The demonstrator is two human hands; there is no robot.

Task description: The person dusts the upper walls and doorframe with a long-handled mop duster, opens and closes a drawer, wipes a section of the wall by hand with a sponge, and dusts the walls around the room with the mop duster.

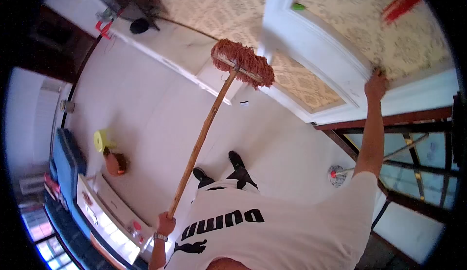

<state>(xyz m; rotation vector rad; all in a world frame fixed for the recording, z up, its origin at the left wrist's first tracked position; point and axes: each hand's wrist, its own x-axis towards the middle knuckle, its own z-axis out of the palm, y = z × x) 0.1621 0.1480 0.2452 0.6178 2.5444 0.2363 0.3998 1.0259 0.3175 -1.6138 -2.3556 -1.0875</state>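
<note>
Mop (pixel 202 136) juts out front, head near white panelling (pixel 316 41), its far end gripped in the left hand (pixel 166 224); one-handed leverage could let it swing and smudge. Right hand (pixel 376 86) at panelling edge, grip unclear.

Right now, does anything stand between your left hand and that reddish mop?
Nothing visible does. The left hand grips the mop by its wooden handle, and nothing covers the handle from there up to the reddish head.
</note>
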